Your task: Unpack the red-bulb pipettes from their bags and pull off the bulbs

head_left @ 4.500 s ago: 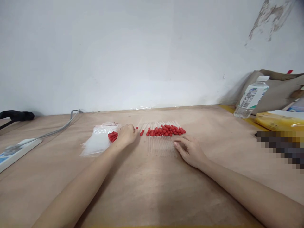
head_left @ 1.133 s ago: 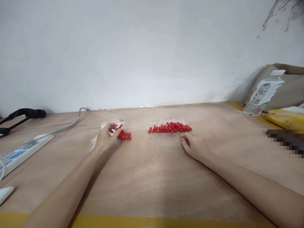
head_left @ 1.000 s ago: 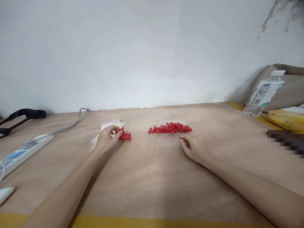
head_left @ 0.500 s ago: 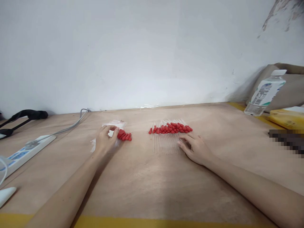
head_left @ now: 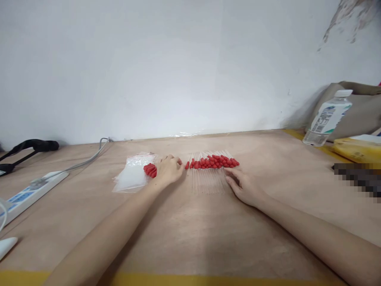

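A row of thin clear tubes with red rubber bulbs, which look like droppers, lies in the middle of the table. Some tubes point toward the wall, others toward me. My left hand is just left of this row, fingers curled and slightly apart, tips close to the leftmost red bulb; whether they touch it I cannot tell. Behind that hand is a smaller group of red bulbs, partly hidden, beside clear plastic zip bags. My right hand rests at the row's right end, thumb and forefinger apart.
On the left are a white power strip with a grey cable and a black strap-like object. A clear bottle stands at the right before a beige bag, near a yellow packet.
My left hand has moved right, from the plastic bags to the left end of the dropper row, uncovering the bags. My right hand stays almost in place.
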### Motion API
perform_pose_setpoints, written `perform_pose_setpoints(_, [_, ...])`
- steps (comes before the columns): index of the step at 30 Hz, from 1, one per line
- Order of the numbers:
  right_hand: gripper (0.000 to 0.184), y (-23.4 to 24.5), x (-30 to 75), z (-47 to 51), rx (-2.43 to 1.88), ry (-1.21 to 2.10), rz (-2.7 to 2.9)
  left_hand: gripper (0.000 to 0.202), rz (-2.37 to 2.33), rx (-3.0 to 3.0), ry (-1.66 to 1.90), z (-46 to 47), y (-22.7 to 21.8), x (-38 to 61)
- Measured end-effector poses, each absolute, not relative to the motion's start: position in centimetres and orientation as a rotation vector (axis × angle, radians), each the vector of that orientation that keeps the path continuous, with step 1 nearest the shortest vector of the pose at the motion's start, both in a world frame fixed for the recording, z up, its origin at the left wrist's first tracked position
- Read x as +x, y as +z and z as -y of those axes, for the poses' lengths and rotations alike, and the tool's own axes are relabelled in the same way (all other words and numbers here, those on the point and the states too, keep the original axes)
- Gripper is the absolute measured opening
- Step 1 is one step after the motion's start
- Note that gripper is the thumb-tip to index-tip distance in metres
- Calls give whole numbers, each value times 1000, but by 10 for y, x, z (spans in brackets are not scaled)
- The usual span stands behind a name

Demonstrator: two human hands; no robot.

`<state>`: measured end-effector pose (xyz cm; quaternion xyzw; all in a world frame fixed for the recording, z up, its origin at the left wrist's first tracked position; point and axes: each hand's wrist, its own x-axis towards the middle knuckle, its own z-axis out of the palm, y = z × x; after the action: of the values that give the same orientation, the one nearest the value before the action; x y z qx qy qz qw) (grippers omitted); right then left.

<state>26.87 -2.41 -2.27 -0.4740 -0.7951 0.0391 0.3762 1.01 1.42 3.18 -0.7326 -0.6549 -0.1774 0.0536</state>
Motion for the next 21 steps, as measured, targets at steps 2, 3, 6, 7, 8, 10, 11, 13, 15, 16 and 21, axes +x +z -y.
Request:
perform_pose_setpoints(2, [33,-22,269,25,-1194,113,2054,27,2099,-2238,-493,-27,31,19])
perform_pose_setpoints(3, [34,-22,270,26,-1175,122,2067,27,2137,-2248,-473,-32,31,22])
perform_pose_setpoints(6, [37,-23,272,27,-1106,159,2128,25,2261,-2262,-417,-42,32,28])
perform_pose_setpoints(7, [35,-23,272,28,-1089,166,2147,24,2299,-2255,-406,-43,33,29])
perform_pose_setpoints(8, [33,-23,272,28,-1076,169,2164,24,2334,-2243,-399,-44,34,29])
perform_pose_setpoints(10, [29,-23,272,28,-1063,164,2188,24,2396,-2219,-400,-45,35,30])
perform_pose_setpoints(11, [28,-23,272,28,-1061,153,2191,24,2421,-2211,-409,-46,35,31])
perform_pose_setpoints(13, [32,-24,272,29,-1063,130,2190,22,2459,-2205,-448,-48,34,30])
perform_pose_setpoints(15, [36,-24,272,30,-1065,112,2195,23,2483,-2211,-511,-51,32,28])
perform_pose_setpoints(16, [36,-24,272,30,-1060,107,2203,24,2490,-2217,-554,-51,31,26])
perform_pose_setpoints(21, [33,-25,273,32,-1059,110,2275,22,2395,-2270,-919,-31,25,17])
